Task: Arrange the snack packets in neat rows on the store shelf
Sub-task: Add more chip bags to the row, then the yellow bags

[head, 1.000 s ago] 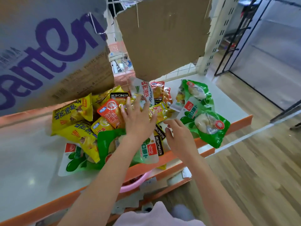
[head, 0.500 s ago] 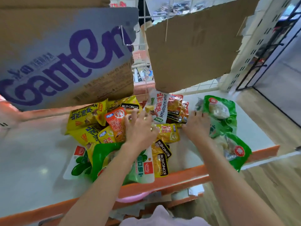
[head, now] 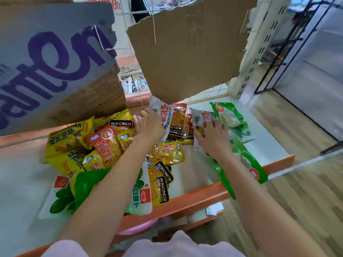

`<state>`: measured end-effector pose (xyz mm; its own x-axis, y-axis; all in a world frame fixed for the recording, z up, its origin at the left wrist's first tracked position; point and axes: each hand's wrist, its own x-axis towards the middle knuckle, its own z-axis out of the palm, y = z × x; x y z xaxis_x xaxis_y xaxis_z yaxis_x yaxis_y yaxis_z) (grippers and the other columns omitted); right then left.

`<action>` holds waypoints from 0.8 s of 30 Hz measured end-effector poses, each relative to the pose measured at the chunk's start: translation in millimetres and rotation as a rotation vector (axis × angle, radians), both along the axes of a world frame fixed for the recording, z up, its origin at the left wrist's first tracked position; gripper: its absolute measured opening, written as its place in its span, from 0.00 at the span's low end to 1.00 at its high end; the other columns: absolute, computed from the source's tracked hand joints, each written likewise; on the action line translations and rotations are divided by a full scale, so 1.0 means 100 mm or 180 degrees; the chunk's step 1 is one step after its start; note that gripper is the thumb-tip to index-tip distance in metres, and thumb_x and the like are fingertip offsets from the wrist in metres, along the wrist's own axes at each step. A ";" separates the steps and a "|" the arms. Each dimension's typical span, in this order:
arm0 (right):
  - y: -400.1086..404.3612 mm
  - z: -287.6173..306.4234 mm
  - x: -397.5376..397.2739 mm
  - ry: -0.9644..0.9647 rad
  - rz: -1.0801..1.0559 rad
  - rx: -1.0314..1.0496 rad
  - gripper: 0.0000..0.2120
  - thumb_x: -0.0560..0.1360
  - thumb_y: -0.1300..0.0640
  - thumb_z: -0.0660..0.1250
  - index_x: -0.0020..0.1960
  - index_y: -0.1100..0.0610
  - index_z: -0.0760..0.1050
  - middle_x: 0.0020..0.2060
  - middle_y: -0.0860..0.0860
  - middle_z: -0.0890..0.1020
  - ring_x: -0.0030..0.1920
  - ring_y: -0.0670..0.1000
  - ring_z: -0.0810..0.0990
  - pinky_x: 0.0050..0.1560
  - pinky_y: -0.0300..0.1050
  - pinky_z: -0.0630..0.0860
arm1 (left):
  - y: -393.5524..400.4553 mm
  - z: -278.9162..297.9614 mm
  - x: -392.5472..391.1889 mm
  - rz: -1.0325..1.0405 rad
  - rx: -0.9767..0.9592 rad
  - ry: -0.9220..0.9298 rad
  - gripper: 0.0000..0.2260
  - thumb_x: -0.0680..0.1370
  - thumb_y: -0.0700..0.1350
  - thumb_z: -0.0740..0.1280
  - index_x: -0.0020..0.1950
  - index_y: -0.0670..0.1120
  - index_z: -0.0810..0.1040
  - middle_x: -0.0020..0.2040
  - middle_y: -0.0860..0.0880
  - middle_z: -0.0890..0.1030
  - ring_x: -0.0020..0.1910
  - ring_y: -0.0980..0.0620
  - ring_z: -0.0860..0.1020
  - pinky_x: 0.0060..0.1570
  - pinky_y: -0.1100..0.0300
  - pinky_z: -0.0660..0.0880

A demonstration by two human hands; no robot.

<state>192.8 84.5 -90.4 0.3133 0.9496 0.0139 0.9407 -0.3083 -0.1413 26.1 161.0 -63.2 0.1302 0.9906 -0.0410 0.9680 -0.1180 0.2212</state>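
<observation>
A loose pile of snack packets lies on the white shelf [head: 269, 138], which has an orange front edge. The yellow packets [head: 68, 140] are at the left, the orange and Konchew packets [head: 161, 182] in the middle, and the green packets [head: 239, 151] at the right. My left hand [head: 148, 127] grips a white packet with red lettering [head: 163, 115] at the back of the pile. My right hand [head: 213, 140] holds a second white packet [head: 202, 116] against the green ones, with its fingers over the lower half.
A cardboard box with purple letters [head: 55, 62] hangs over the shelf's left side. A torn plain cardboard sheet [head: 185, 52] hangs over the back middle. A perforated white upright [head: 259, 43] stands at the right, with wooden floor [head: 306, 182] beyond it. A green-and-white packet [head: 139, 197] overhangs the front edge.
Both hands moved toward the back of the shelf. My left hand took hold of the upright white packet. A second white packet now shows under my right hand, on the green packets.
</observation>
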 end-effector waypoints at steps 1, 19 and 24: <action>0.02 0.00 0.01 0.0061 -0.0085 -0.0117 0.27 0.78 0.42 0.54 0.68 0.61 0.63 0.66 0.61 0.68 0.67 0.59 0.65 0.66 0.51 0.59 | -0.01 0.01 0.01 -0.0049 0.0049 -0.0069 0.32 0.72 0.47 0.71 0.68 0.34 0.60 0.65 0.37 0.68 0.66 0.38 0.66 0.69 0.46 0.56; 0.27 0.25 -0.03 0.2179 -0.0377 0.0977 0.31 0.72 0.61 0.66 0.71 0.58 0.57 0.52 0.55 0.80 0.52 0.56 0.78 0.48 0.49 0.73 | -0.49 0.46 -0.14 -0.0010 0.1362 -0.2098 0.23 0.71 0.44 0.72 0.60 0.41 0.64 0.57 0.43 0.77 0.55 0.46 0.78 0.42 0.55 0.78; 0.05 0.56 -0.31 0.2647 0.0600 0.1597 0.04 0.72 0.59 0.68 0.45 0.59 0.75 0.40 0.57 0.79 0.40 0.53 0.78 0.37 0.46 0.71 | -0.89 0.51 -0.40 0.0773 0.1364 -0.2464 0.25 0.70 0.43 0.74 0.60 0.42 0.64 0.53 0.54 0.75 0.47 0.61 0.74 0.37 0.79 0.70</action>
<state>161.9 89.4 -34.5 0.2500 0.9291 0.2724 0.5102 0.1126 -0.8526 -13.8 72.5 -12.5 -0.2456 0.9048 0.3480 0.5768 -0.1521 0.8026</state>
